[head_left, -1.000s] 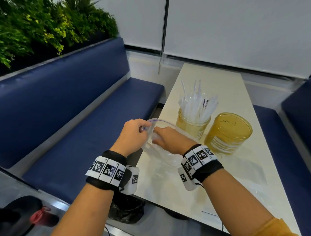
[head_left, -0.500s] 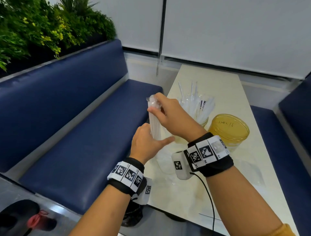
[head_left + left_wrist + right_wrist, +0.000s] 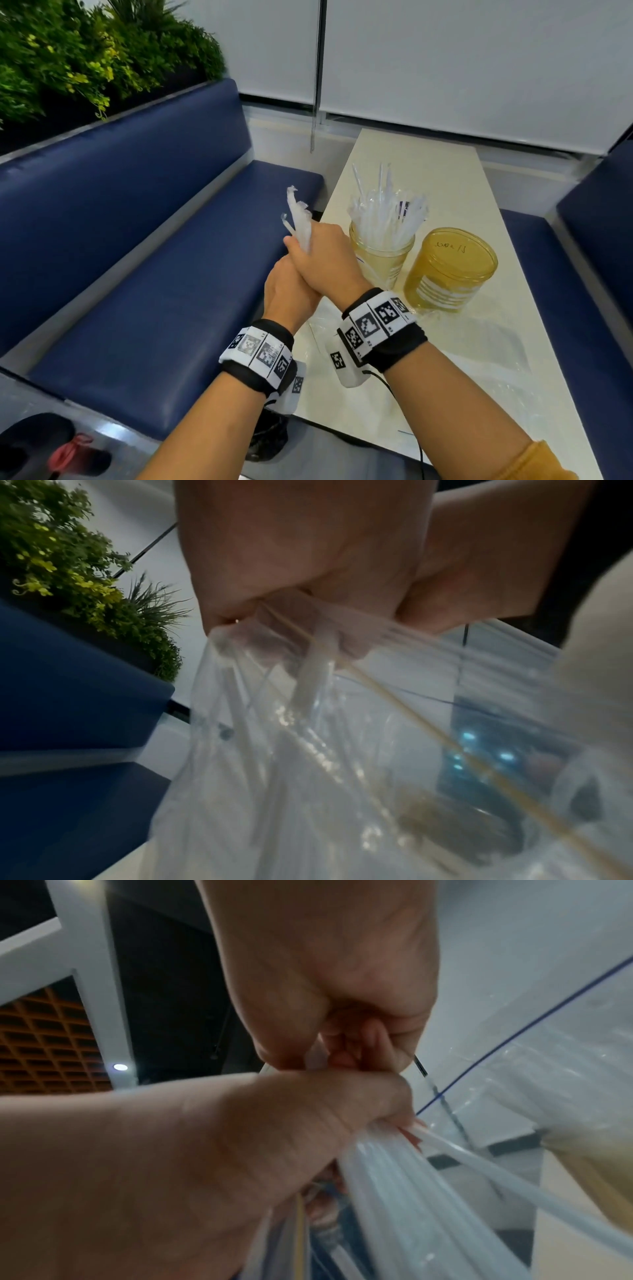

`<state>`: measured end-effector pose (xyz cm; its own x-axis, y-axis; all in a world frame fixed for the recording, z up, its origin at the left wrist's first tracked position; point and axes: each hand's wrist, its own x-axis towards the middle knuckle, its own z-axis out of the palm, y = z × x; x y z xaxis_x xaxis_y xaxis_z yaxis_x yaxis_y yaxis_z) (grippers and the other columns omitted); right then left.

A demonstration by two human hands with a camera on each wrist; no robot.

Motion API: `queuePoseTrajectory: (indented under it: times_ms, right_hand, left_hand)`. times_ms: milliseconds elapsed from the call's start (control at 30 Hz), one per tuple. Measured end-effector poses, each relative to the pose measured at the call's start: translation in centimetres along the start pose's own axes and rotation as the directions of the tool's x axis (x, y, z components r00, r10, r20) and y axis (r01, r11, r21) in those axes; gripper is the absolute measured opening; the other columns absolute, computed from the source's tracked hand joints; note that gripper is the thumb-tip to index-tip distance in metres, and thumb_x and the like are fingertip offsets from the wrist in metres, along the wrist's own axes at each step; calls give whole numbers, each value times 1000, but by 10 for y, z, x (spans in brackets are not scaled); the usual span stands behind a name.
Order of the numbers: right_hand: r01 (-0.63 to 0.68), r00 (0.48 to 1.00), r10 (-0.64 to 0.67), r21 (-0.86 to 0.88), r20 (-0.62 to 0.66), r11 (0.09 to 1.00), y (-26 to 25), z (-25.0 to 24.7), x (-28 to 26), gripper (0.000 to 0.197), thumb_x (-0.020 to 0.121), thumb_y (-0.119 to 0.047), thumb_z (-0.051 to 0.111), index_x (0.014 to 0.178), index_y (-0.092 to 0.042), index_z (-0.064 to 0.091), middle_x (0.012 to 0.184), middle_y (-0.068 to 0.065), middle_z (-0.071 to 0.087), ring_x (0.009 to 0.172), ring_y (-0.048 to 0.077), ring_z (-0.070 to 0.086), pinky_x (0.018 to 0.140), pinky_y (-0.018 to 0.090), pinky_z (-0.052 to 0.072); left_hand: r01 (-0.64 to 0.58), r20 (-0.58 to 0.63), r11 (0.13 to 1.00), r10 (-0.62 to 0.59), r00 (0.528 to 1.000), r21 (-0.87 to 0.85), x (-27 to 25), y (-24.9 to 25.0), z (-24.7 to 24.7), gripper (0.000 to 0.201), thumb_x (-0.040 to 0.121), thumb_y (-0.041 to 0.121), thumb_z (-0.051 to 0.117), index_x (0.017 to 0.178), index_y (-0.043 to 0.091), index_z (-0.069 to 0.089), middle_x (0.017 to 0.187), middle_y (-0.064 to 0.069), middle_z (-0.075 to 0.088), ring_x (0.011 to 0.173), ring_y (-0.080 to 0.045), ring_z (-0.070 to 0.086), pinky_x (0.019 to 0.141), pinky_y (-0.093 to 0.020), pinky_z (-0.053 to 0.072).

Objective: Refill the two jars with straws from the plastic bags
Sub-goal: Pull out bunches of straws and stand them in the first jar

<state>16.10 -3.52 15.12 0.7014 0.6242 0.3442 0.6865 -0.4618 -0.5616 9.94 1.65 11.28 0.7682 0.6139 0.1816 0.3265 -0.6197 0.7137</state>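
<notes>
Two hands on one bundle: we have the right hand (image 3: 325,255) wrapped round a fistful of wrapped straws (image 3: 298,219), their tips poking up above the knuckles.
Left hand: the left hand (image 3: 287,294) sits just under the right, touching it, curled round the neck of the plastic bag (image 3: 342,764) where the straws come out.
Step in hand: we judge this as the pull-out, the bundle being drawn clear of the bag while the lower fist holds the plastic back.
Bag: it hangs down from the grip over the near edge of the desk (image 3: 445,178); how many straws remain inside we cannot quite tell, the wrist views are blurred.
Jars: the left jar (image 3: 380,260) already bristles with straws; the right jar (image 3: 450,270) beside it looks empty from here.
Spare plastic: another clear bag (image 3: 493,363) lies flat on the desk, near the right wrist.
Next move: free the bundle fully, swing it right over the empty jar, lower it ends-first.
Watch for: loose straws slipping out of the fist.
</notes>
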Motion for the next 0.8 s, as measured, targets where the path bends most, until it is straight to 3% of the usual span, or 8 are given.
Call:
queuePoseTrajectory:
  times_ms: [133,233,333,400,567,700,733,800]
  right_hand:
    - [48,998,-43,96,-53,994,-9,-10,4,27,100,-36,54,100,-11,64,79,2,64,70,19,62,64,32,53]
    - [64,987,-30,207,-161,976,-19,-37,13,35,101,-33,54,76,-11,63,61,-1,64,54,12,61,54,27,47]
    - [135,934,-22,292,-358,947,-23,-83,32,44,100,-29,55,66,-8,74,56,-3,68,53,2,62,60,19,48]
    - [211,857,-35,289,-514,934,-20,-118,46,43,99,-35,54,70,-12,77,56,-8,68,53,-2,63,62,17,48]
    - [191,745,-25,178,-667,965,17,-175,82,42,100,-42,49,92,-10,73,65,-9,70,58,-4,67,60,12,51]
    - [4,782,32,58,-623,998,69,-156,110,51,99,-47,43,87,-9,73,68,-3,71,55,-12,60,60,2,41]
    - [-50,802,63,38,-594,998,82,-143,114,52,97,-50,41,86,-10,73,70,-1,71,57,-7,62,63,7,47]
    - [-151,845,130,2,-519,989,107,-113,117,53,95,-54,39,89,-11,71,75,5,72,66,14,68,69,31,57]
  left_hand:
    - [39,2,996,-39,999,-74,2,-2,0,34,88,18,64,64,25,41,59,8,47,53,-13,45,47,-26,29]
    - [58,0,989,-59,998,-134,0,-8,-1,42,79,37,78,62,24,42,57,10,44,50,-10,40,48,-25,25]
    - [55,17,993,-53,998,-102,1,-19,-1,34,72,52,83,82,25,64,82,14,63,76,-6,60,64,-26,45]
    - [60,10,990,-59,998,-125,2,-25,-2,35,73,49,84,94,26,69,97,16,67,90,-3,61,78,-25,48]
    - [66,-8,988,-68,998,-143,6,-29,-7,32,77,45,83,99,25,71,96,18,65,91,-2,61,81,-24,49]
    - [55,-5,985,-57,998,-166,8,-29,-7,29,79,43,81,99,26,71,93,18,65,87,3,61,76,-18,47]
    - [47,-7,985,-48,999,-165,9,-29,-7,27,80,43,81,98,26,71,91,19,64,85,5,60,73,-15,45]
    - [39,-8,987,-41,999,-158,9,-28,-6,23,81,43,80,96,29,69,88,22,61,84,10,58,71,-14,44]
